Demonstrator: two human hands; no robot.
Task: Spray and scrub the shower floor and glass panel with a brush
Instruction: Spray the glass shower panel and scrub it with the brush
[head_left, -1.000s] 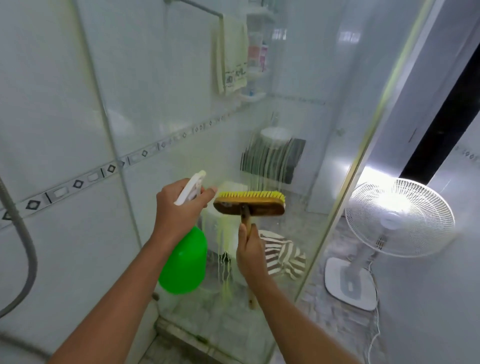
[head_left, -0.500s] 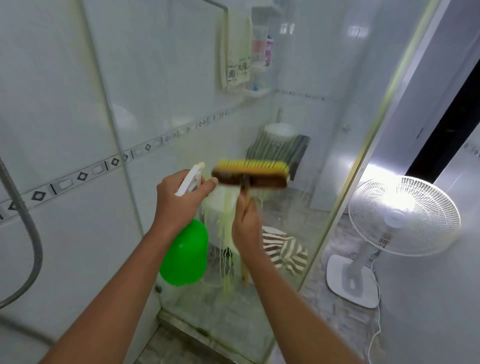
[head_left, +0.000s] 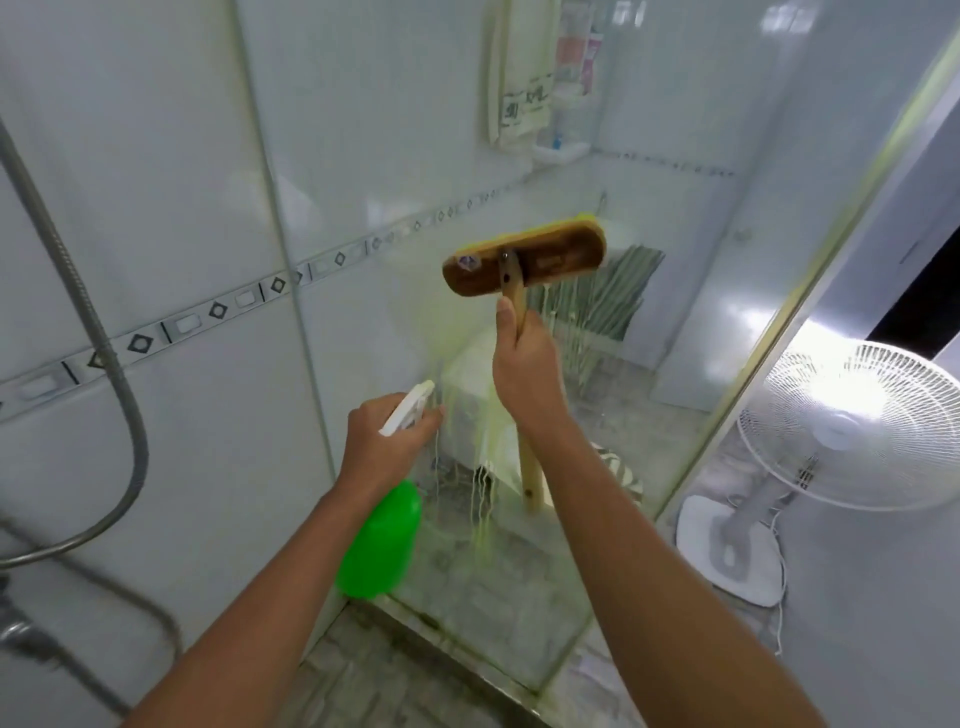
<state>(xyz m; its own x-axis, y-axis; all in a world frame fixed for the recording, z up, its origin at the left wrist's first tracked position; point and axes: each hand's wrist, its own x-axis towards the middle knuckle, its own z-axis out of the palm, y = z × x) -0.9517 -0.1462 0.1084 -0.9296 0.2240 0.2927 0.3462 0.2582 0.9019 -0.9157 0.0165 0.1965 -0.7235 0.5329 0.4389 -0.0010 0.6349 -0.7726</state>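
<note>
My right hand (head_left: 524, 364) grips the wooden handle of a scrub brush (head_left: 524, 257) with yellow bristles, its head pressed against the glass panel (head_left: 685, 291) at chest height. Yellowish cleaner runs down the glass in streaks below the brush. My left hand (head_left: 387, 441) holds a green spray bottle (head_left: 382, 540) by its white trigger head, lower and to the left of the brush, nozzle pointing at the glass. The shower floor (head_left: 363, 675) of grey stone tile shows at the bottom.
A metal shower hose (head_left: 111, 364) hangs along the white tiled wall at left. Beyond the glass stand a white toilet, a striped cloth and a hanging towel (head_left: 519, 88). A white standing fan (head_left: 852, 426) is outside at right. The glass has a metal bottom rail (head_left: 467, 644).
My right hand has pushed the brush up the glass and slightly right. The left hand with the spray bottle has dropped lower, away from the brush head.
</note>
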